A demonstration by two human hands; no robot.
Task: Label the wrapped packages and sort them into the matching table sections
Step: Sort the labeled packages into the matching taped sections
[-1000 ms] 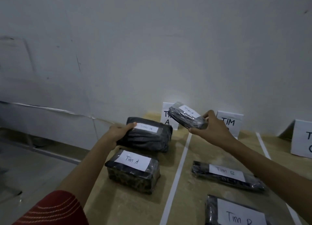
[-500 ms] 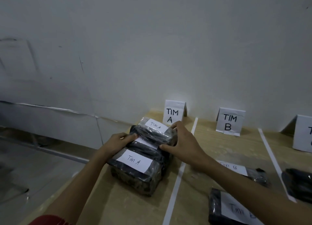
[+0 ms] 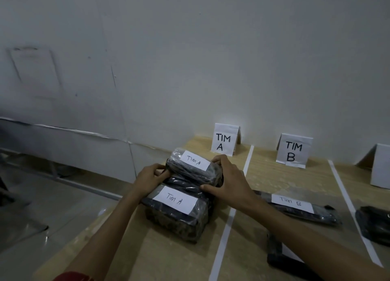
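A small dark wrapped package labelled "Tim A" (image 3: 193,168) lies on top of a larger black wrapped package (image 3: 185,182) in the leftmost table section, in front of the "TIM A" sign (image 3: 224,139). My right hand (image 3: 229,180) grips the small package's right end. My left hand (image 3: 150,178) holds its left end, over the black package beneath. In front of the stack sits a boxy package labelled "Tim A" (image 3: 176,213).
White tape lines (image 3: 230,219) split the wooden table (image 3: 147,257) into sections. A "TIM B" sign (image 3: 293,150) stands behind a flat "Tim B" package (image 3: 295,208); another dark package (image 3: 276,255) lies nearer. A black package (image 3: 373,223) and a third sign (image 3: 381,167) are at the right. Floor lies left.
My right hand carried the small "Tim A" package from above the tape line down onto the black package, and my left hand closed on its other end.
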